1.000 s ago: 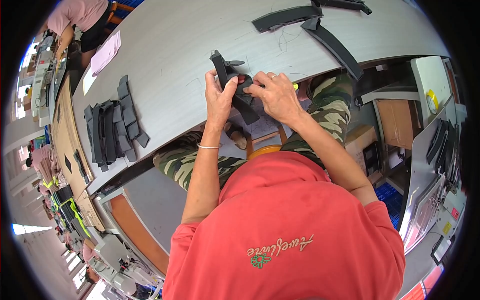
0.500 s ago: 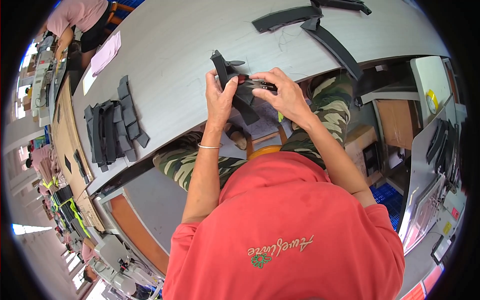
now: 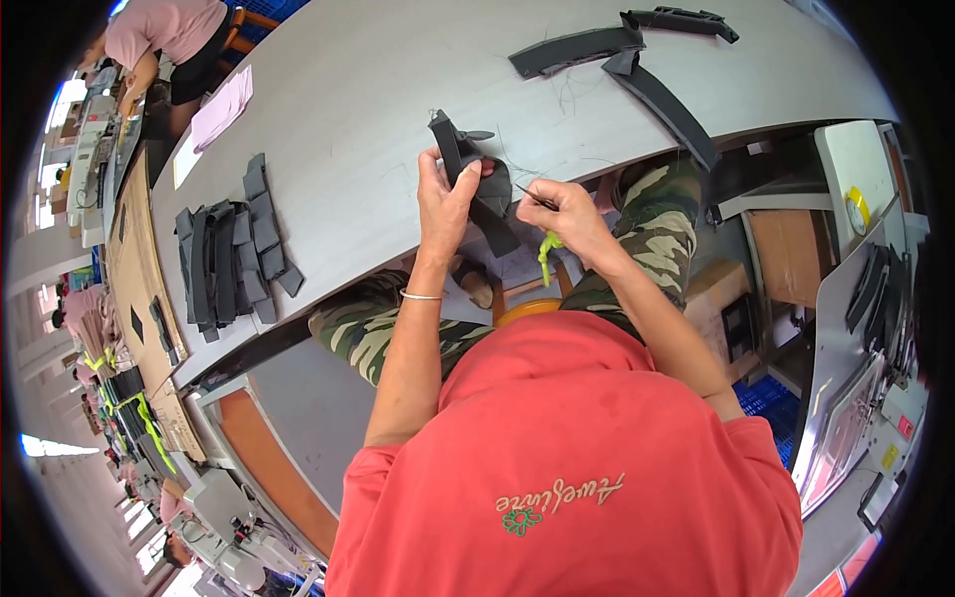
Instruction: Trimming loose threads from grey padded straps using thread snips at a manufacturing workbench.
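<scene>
Near the table's front edge, my left hand [image 3: 445,204] is closed on a folded dark grey fabric strip [image 3: 487,227], which hangs partly past the edge. A loose flap of the same cloth spreads toward the right, and thin threads stick out by it. My right hand [image 3: 569,221] grips thread snips [image 3: 538,198] just right of the cloth. Only their dark tip and part of the body show; the rest is hidden by my fingers. A yellow-green strip [image 3: 547,257] dangles below that hand. The snips' tip appears apart from the cloth.
A pile of dark fabric strips [image 3: 224,259] lies at the table's left. More strips [image 3: 662,104] lie at the far right, one reaching the front edge. Pink cloth [image 3: 222,109] sits far left. A person [image 3: 169,40] works beyond. A yellow tape roll [image 3: 857,211] is at right.
My right hand has drawn back to the right and slightly down, taking the snips off the cloth. The yellow-green strip now hangs in fuller view. My left hand keeps its hold.
</scene>
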A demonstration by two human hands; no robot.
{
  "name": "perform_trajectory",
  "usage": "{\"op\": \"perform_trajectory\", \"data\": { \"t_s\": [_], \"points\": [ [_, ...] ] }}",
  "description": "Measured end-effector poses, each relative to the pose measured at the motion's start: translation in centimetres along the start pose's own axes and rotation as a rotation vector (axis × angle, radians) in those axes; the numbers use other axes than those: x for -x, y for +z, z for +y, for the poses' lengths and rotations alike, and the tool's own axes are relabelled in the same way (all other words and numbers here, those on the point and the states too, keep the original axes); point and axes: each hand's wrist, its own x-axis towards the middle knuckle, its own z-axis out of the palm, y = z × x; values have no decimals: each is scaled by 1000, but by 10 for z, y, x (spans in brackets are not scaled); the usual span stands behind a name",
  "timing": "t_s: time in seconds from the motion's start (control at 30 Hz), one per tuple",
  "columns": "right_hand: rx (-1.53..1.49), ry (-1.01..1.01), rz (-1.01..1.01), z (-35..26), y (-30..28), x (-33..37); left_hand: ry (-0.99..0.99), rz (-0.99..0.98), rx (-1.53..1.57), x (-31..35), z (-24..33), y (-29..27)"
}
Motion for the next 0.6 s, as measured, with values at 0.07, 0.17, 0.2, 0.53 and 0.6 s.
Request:
{"op": "perform_trajectory", "data": {
  "t_s": [0.07, 0.17, 0.2, 0.53, 0.6],
  "points": [
    [-97, 35, -185, 2, -11, 5, -6, 8, -18, 0, 1, 1],
    [106, 89, -91, -6, -12, 11, 14, 19, -59, 0, 0, 0],
    [205, 117, -44, -7, -12, 13, 6, 25, -62, 0, 0, 0],
    [217, -60, -142, 2, -4, 9, 71, 192, -248, -5, -14, 8],
    [63, -62, -141, -5, -14, 10, 80, 254, -283, -8, -16, 9]
  ]
}}
